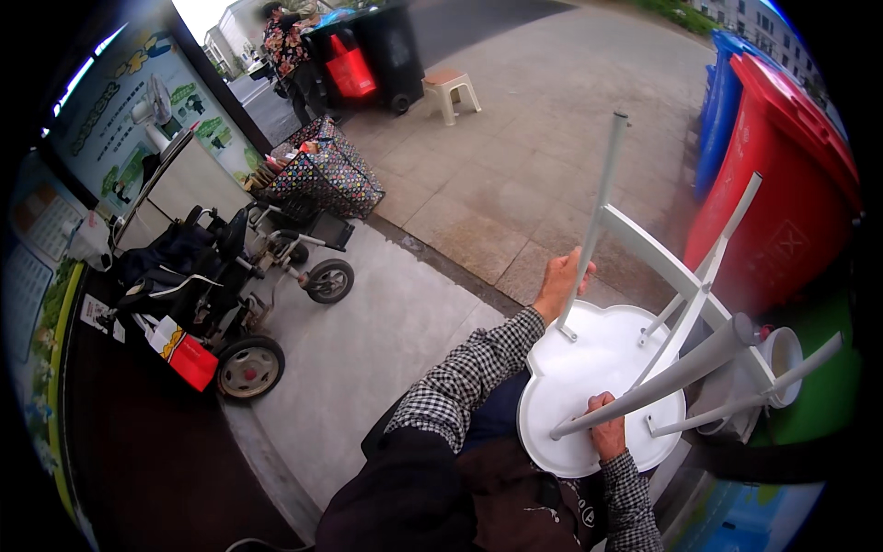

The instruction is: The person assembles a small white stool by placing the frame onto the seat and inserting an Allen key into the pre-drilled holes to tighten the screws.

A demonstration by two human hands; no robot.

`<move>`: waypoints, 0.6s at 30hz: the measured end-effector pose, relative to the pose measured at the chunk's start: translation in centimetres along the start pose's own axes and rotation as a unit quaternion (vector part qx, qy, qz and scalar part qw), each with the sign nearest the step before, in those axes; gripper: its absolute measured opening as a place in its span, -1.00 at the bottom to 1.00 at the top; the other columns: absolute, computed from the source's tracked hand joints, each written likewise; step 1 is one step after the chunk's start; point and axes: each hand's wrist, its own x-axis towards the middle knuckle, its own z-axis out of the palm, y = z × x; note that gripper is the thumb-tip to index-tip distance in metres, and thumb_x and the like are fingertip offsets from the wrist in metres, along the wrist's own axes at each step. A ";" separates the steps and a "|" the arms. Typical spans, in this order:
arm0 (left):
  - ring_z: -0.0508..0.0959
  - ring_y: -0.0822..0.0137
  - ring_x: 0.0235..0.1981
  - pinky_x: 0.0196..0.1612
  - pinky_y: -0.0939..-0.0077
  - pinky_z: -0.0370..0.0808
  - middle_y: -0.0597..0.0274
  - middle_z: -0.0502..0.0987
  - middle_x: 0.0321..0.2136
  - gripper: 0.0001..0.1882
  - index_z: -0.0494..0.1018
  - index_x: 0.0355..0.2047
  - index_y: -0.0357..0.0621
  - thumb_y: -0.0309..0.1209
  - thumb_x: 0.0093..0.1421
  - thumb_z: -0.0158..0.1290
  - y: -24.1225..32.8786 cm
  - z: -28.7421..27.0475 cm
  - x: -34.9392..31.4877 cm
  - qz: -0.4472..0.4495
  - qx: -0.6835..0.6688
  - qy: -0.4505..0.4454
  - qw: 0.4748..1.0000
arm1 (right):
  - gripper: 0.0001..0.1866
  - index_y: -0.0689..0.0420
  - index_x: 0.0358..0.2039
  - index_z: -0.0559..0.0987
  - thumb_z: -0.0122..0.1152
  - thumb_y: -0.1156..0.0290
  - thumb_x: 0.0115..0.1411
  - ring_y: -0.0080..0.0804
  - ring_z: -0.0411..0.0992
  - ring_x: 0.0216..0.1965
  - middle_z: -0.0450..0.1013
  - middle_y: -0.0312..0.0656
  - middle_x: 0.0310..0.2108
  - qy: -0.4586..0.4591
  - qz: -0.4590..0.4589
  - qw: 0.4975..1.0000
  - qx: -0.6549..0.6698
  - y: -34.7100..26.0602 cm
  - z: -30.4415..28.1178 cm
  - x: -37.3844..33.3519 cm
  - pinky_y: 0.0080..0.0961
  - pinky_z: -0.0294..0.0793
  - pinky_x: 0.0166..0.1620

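An upturned white stool (pixel 614 363) rests at my lap, its scalloped seat underside facing up and its pale grey metal legs pointing upward and away. Bars cross between the legs. I cannot tell whether it has a backrest. My left hand (pixel 558 283) is closed around the far-left leg, a little above where it meets the seat. Nearer to me, my right hand (pixel 606 427) is closed at the base of the thick near leg, which partly hides the fingers. Checked sleeves cover both my forearms.
Red (pixel 782 175) and blue (pixel 722 115) bins stand to the right, with a white bucket (pixel 783 368) below. At left is a wheelchair (pixel 230 285) beside a patterned bag (pixel 331 175). Farther off are a small stool (pixel 450 90), a black bin (pixel 391 55) and a person (pixel 290 60).
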 end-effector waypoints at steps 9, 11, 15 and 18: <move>0.42 0.56 -0.66 -0.61 0.58 0.37 0.38 0.42 -0.62 -0.43 0.55 -0.34 -0.26 0.08 0.42 -0.01 -0.8 1.0 0.8 -0.012 0.067 -0.002 0.998 | -0.66 0.13 -0.18 0.45 0.00 0.09 0.53 -0.67 0.13 -0.66 0.29 -0.39 -0.55 -0.026 0.327 0.848 0.417 -8.0 -2.1 -1.7 -0.65 0.04 -0.63; 0.42 0.53 -0.67 -0.60 0.55 0.38 0.37 0.42 -0.63 -0.43 0.55 -0.34 -0.26 0.08 0.42 -0.04 -1.1 1.0 1.9 0.000 0.119 0.032 0.992 | -0.55 0.18 -0.18 0.47 -0.01 -0.03 0.52 -0.71 0.08 -0.66 0.22 -0.45 -0.56 0.008 0.250 0.914 0.319 -10.4 -2.2 -0.8 -0.67 0.00 -0.61; 0.43 0.50 -0.67 -0.59 0.53 0.39 0.35 0.41 -0.62 -0.44 0.57 -0.34 -0.29 0.05 0.41 0.00 -0.6 -0.3 2.2 0.000 0.094 0.091 0.991 | -0.32 0.21 0.03 0.52 0.51 -0.07 0.15 -0.43 0.34 -0.53 0.34 -0.22 -0.56 -0.057 0.067 0.996 -0.024 -15.2 -2.4 2.3 -0.46 0.43 -0.37; 0.44 0.50 -0.67 -0.59 0.55 0.41 0.34 0.41 -0.61 -0.44 0.56 -0.32 -0.31 0.05 0.42 0.05 0.0 0.4 2.0 -0.002 0.115 0.095 0.989 | -0.73 0.16 -0.35 0.59 0.50 0.28 0.15 -0.22 0.55 -0.54 0.54 -0.13 -0.54 0.010 0.040 0.991 -0.124 -14.2 -1.3 3.3 -0.34 0.53 -0.42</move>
